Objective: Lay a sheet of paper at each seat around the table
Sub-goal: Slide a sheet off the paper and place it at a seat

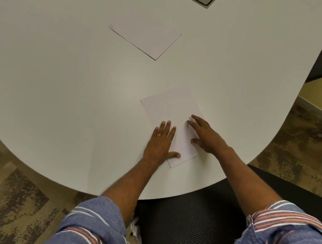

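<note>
While both hands lie flat and spread, gripping nothing, the left hand (pixel 160 141) and right hand (pixel 207 135) press the near sheet (pixel 172 111) onto the white worktop (pixel 60 91). Its long axis runs away from the person, tilted leftward, above a black chair (pixel 191 220). A second sheet (pixel 144 40) lies well apart, farther across.

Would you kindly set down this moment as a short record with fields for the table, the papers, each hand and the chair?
table: white table with a rounded end
near sheet: near sheet lies flat by the table's near edge, in front of the chair
far sheet: far sheet lies flat toward the middle, untouched
left hand: left hand flat, fingers spread, on the near sheet's left edge
right hand: right hand open, fingers on the near sheet's right side
chair: black mesh chair under the table edge
</note>
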